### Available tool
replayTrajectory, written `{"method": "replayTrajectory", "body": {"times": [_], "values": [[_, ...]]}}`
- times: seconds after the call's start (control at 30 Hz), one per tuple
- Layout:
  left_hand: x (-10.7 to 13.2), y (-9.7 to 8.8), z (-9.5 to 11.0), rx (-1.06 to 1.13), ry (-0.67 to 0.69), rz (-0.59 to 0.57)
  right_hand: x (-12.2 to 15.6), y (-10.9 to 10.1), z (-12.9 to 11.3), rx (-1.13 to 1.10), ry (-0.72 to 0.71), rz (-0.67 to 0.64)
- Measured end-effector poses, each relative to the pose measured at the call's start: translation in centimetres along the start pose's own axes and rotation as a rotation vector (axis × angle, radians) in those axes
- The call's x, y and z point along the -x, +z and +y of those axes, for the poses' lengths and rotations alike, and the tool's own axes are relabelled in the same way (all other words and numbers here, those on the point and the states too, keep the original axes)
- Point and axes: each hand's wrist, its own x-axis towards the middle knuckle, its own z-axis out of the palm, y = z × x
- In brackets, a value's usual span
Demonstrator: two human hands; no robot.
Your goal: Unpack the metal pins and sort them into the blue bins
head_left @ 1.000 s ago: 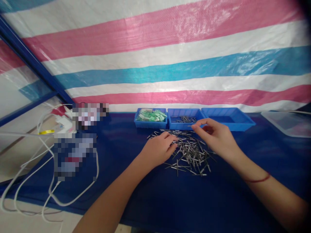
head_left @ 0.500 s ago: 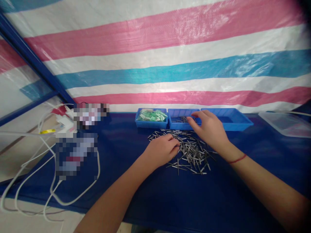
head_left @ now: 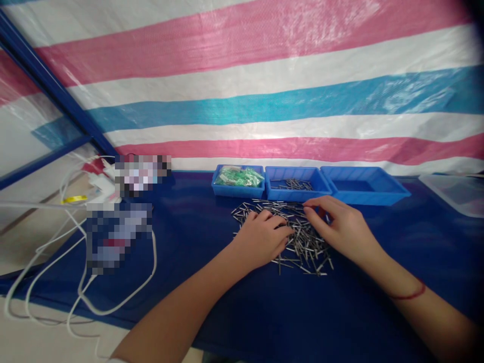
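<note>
A loose pile of thin metal pins (head_left: 298, 237) lies on the dark blue table cover (head_left: 212, 282). My left hand (head_left: 262, 239) rests on the pile's left side, fingers curled down onto the pins. My right hand (head_left: 340, 227) sits on the pile's right side, fingertips bent and touching pins; whether either hand pinches a pin is hidden. Behind the pile stand three blue trays: the left tray (head_left: 237, 188) holds green packets, the middle tray (head_left: 293, 191) holds several pins, the right tray (head_left: 365, 194) looks bare inside.
White cables (head_left: 79, 282) loop over the table's left edge beside blurred objects (head_left: 115, 234). A clear plastic lid or tray (head_left: 454, 194) lies at the far right. A striped pink, white and blue tarp (head_left: 242, 101) hangs right behind the trays.
My right hand was reaching over the middle tray half a second ago and has come back down onto the pile. My left hand has stayed on the pile, shifting slightly.
</note>
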Motion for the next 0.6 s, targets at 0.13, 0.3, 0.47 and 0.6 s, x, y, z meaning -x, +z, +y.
{"method": "replayTrajectory", "body": {"times": [0.13,0.3,0.47,0.6], "values": [[-0.11,-0.11,-0.08,-0.001,-0.008,0.002,0.06,0.02,0.27,-0.016,-0.017,-0.016],[-0.11,-0.20,-0.09,-0.006,-0.017,-0.009,0.25,0.42,0.29,-0.029,-0.027,-0.013],[-0.08,-0.31,-0.05,-0.042,-0.025,-0.008,0.35,0.47,-0.08,-0.046,-0.038,-0.023],[-0.13,-0.54,-0.22,-0.056,-0.031,-0.009,0.32,0.21,-0.34,-0.042,-0.017,-0.060]]}}
